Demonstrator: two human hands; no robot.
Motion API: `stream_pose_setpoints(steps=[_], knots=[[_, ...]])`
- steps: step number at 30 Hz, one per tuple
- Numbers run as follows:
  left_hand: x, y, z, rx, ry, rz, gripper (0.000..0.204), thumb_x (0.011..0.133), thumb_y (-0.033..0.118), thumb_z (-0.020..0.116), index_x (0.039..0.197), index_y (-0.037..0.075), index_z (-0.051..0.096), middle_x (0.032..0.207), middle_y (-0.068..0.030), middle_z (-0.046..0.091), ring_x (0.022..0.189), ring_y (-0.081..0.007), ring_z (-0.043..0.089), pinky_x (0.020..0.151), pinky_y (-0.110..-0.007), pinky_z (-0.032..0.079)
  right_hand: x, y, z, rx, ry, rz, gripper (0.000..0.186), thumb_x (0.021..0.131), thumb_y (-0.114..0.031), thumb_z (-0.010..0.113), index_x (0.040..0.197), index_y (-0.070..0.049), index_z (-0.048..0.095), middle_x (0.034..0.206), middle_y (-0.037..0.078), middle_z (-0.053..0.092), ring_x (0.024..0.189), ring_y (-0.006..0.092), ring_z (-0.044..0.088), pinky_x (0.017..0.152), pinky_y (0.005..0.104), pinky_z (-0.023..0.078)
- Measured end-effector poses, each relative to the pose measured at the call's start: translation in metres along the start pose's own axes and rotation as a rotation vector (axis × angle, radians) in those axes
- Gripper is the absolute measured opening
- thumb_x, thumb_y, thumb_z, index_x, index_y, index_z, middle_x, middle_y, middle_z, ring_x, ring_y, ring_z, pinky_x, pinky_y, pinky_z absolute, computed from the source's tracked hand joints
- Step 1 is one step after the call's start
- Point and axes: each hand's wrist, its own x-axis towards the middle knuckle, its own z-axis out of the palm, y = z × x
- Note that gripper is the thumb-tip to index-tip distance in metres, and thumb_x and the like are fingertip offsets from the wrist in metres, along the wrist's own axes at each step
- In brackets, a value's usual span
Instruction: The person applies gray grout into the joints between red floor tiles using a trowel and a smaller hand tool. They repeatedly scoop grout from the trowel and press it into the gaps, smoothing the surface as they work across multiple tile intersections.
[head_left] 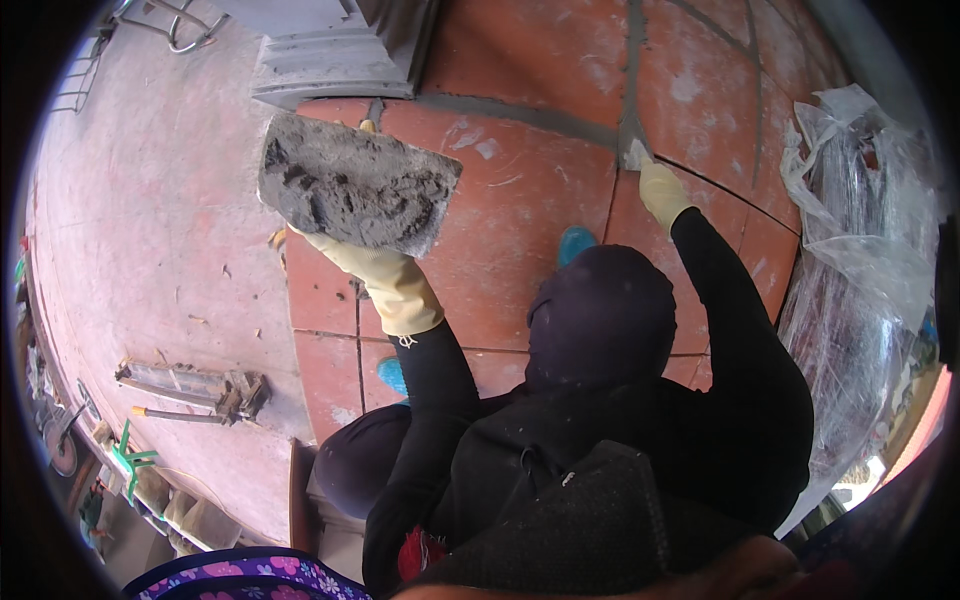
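My left hand (385, 280), in a cream rubber glove, carries a flat board (440, 178) from below. Grey mortar (350, 190) lies heaped over the board, and a gloved fingertip shows at its far edge. My right hand (664, 196), gloved alike, is closed on a small pointed trowel (636, 155), whose handle is hidden in the fist. Its blade touches a joint where large red floor tiles (540, 215) meet. Grey mortar fills the joints (520, 115) beyond the blade; nearer joints show as dark gaps.
A grey pillar base (335, 62) stands at the far left of the tiles. Crumpled clear plastic sheeting (850, 270) borders them on the right. On the pale floor at left lies a manual tile cutter (195, 390). Blue shoe tips (576, 243) show between my knees.
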Motion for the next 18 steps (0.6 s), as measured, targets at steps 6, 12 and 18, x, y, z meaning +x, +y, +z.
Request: stream_pose_setpoints(steps=[6, 12, 18], knots=[[0.004, -0.008, -0.008, 0.381, -0.059, 0.272, 0.058, 0.108, 0.040, 0.040, 0.155, 0.008, 0.028, 0.143, -0.0227, 0.049, 0.122, -0.0371, 0.058, 0.101, -0.049, 0.052, -0.050, -0.002, -0.013, 0.006, -0.137, 0.017, 0.039, 0.101, -0.019, 0.039, 0.136, -0.006, 0.054, 0.119, 0.027, 0.066, 0.107, 0.0433, 0.065, 0.090, 0.0542, 0.050], [0.007, -0.005, -0.011, 0.148, -0.021, 0.040, 0.075, 0.105, 0.060, 0.023, 0.157, 0.006, 0.024, 0.154, -0.0303, 0.038, 0.140, -0.0407, 0.041, 0.117, -0.050, 0.033, -0.107, -0.001, -0.025, 0.574, -0.072, 0.216, 0.046, 0.096, -0.019, 0.059, 0.140, -0.008, 0.051, 0.113, 0.022, 0.068, 0.090, 0.0342, 0.069, 0.079, 0.0452, 0.053], [0.009, -0.005, -0.001, 0.262, -0.048, 0.181, 0.057, 0.107, 0.032, 0.045, 0.156, 0.010, 0.026, 0.144, -0.0256, 0.047, 0.122, -0.0434, 0.058, 0.098, -0.052, 0.054, -0.021, 0.031, -0.049, 0.705, 0.208, 0.185, 0.049, 0.093, -0.022, 0.068, 0.137, -0.004, 0.056, 0.087, 0.007, 0.066, 0.069, 0.0143, 0.059, 0.060, 0.0342, 0.050]])
